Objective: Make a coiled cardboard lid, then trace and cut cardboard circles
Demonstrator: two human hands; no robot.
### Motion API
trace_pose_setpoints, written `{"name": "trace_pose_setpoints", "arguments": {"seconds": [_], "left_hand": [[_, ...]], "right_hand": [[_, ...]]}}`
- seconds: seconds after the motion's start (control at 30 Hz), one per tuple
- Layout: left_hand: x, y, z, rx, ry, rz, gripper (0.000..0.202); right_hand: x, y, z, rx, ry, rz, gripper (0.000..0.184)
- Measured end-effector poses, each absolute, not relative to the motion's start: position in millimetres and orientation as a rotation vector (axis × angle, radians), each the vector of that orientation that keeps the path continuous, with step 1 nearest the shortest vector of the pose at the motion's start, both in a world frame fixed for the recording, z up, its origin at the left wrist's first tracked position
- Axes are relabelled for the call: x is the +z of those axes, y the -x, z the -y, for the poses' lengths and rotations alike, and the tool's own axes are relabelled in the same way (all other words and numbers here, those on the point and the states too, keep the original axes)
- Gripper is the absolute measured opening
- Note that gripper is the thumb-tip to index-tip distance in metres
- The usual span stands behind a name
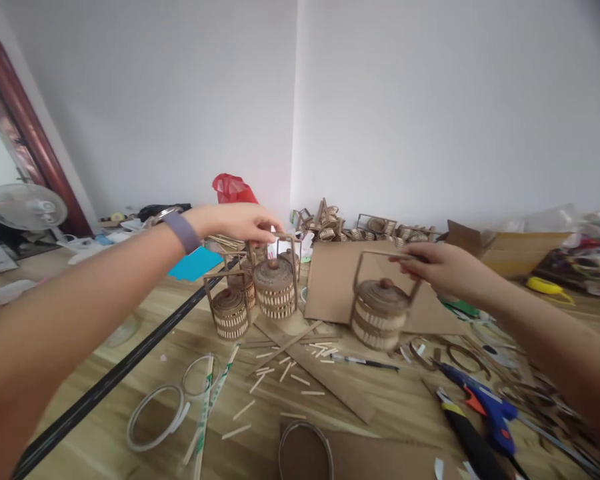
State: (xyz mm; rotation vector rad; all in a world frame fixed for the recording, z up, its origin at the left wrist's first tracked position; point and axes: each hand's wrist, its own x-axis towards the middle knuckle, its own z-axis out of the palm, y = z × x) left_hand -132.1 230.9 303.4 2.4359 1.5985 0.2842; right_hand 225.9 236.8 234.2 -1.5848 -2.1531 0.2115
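Note:
My right hand is closed on the thin square handle of a small round cardboard basket, which hangs tilted above the floor in front of a brown cardboard sheet. My left hand, with a purple band at the wrist, reaches over a cluster of similar finished baskets and pinches the top of one handle there. Another basket stands at the cluster's front left.
On the wooden floor lie loose sticks, tape rolls, a blue glue gun, a yellow-black cutter and a pen. A heap of basket parts lines the wall. A fan stands far left.

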Motion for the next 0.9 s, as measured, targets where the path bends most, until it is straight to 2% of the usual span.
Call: {"name": "trace_pose_setpoints", "arguments": {"seconds": [0.17, 0.4, 0.67, 0.9], "left_hand": [[270, 145, -150, 0.111, -2.412, -1.397, 0.021], [220, 163, -81, 0.104, -2.307, -1.361, 0.022], [217, 160, -64, 0.121, -2.232, -1.278, 0.032], [207, 153, -67, -0.002, -2.273, -1.302, 0.029]], "right_hand": [[230, -148, -274, 0.31, 1.534, 2.225, 0.014], [202, -73, -328, 0.363, 1.498, 2.328, 0.024], [169, -37, -378, 0.284, 1.501, 2.338, 0.028], [149, -27, -401, 0.255, 1.527, 2.31, 0.028]]}}
